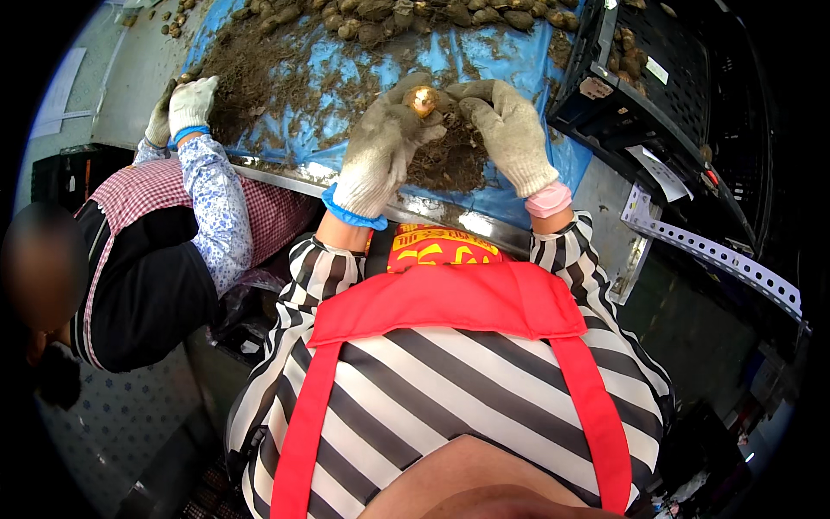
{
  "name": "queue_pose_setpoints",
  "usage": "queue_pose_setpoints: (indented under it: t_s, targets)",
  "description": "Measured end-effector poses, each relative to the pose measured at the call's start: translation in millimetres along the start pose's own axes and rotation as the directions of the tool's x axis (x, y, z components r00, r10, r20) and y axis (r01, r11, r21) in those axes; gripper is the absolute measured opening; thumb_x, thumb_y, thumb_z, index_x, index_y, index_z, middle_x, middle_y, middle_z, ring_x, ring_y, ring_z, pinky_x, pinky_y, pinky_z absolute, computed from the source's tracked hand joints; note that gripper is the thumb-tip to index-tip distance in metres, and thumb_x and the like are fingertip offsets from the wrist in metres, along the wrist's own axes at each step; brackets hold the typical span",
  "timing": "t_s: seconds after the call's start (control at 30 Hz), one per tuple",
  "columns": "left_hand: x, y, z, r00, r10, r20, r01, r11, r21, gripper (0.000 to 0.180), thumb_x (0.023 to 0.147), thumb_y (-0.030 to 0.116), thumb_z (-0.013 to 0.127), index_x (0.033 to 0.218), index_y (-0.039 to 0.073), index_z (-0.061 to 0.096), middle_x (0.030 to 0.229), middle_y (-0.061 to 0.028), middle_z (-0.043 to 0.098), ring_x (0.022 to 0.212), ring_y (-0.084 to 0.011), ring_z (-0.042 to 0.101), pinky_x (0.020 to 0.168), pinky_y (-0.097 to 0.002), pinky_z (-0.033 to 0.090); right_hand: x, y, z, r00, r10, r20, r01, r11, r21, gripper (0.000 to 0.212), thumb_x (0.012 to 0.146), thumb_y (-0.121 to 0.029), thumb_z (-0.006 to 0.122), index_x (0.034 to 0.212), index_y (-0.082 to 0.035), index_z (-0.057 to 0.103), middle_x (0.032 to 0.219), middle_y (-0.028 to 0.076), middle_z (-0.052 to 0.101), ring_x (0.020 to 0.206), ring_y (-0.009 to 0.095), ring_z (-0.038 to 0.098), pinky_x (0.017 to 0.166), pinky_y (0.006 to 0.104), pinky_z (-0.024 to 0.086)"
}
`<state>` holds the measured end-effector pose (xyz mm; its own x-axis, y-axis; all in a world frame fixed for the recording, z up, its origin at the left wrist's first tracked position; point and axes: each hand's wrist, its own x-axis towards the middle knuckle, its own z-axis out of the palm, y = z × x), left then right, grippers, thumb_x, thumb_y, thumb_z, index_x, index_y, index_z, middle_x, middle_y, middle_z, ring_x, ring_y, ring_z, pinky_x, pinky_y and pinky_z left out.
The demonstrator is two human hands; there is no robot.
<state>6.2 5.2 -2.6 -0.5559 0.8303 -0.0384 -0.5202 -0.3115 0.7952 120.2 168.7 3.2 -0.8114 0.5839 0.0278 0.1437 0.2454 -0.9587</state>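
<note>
A round golden-brown bulb [423,101] shows between the fingers of my left hand [380,147], which wears a dirty white knit glove with a blue cuff. My right hand [512,134], in a like glove with a pink cuff, is curled close to the bulb's right side. Its fingertips meet dark, root-like matter there, and I cannot make out what they pinch. Just under both hands lies a heap of brown soil and roots [445,163] on a blue plastic sheet [333,108].
Several soil-covered bulbs [372,33] are piled along the far side. Black crates [644,112] stand at the right, above a perforated metal strip [718,253]. On the left, a co-worker in a checked apron has gloved hands [192,102] at the table's metal edge [290,180].
</note>
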Motion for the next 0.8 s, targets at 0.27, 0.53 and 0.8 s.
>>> queue_pose_setpoints:
  t_s: [0.27,0.53,0.8]
  targets:
    - [3,3,5,0.995,0.010,-0.098,0.018,0.960,0.280,0.082,0.093,0.031,0.074,0.151,-0.011,0.033,0.145,-0.0227,0.050,0.130,-0.0297,0.058,0.105,-0.0399,0.056,-8,-6,23,0.997,0.072,0.023,-0.076,0.912,0.404,0.025,0.094,-0.012,0.068,0.117,-0.002,0.071,0.105,0.014,0.074,0.092,0.023,0.070,0.084,0.0314,0.055]
    - [1,-13,-11,0.997,-0.021,-0.080,0.030,0.992,0.121,0.069,0.095,0.015,0.065,0.151,-0.011,0.034,0.142,-0.0218,0.052,0.127,-0.0282,0.060,0.108,-0.0386,0.054,-11,-9,35,0.992,-0.048,-0.119,0.058,0.995,0.079,0.017,0.094,-0.011,0.066,0.108,-0.003,0.071,0.102,0.014,0.074,0.090,0.024,0.070,0.081,0.0343,0.056]
    - [-2,8,9,0.987,-0.080,-0.142,0.127,0.923,0.363,0.072,0.088,0.006,0.064,0.152,-0.009,0.034,0.143,-0.0211,0.051,0.131,-0.0275,0.056,0.110,-0.0400,0.051,1,10,25,0.994,-0.061,-0.090,0.067,0.995,0.067,0.023,0.093,-0.009,0.065,0.114,-0.003,0.072,0.109,0.014,0.074,0.093,0.023,0.071,0.085,0.0333,0.056]
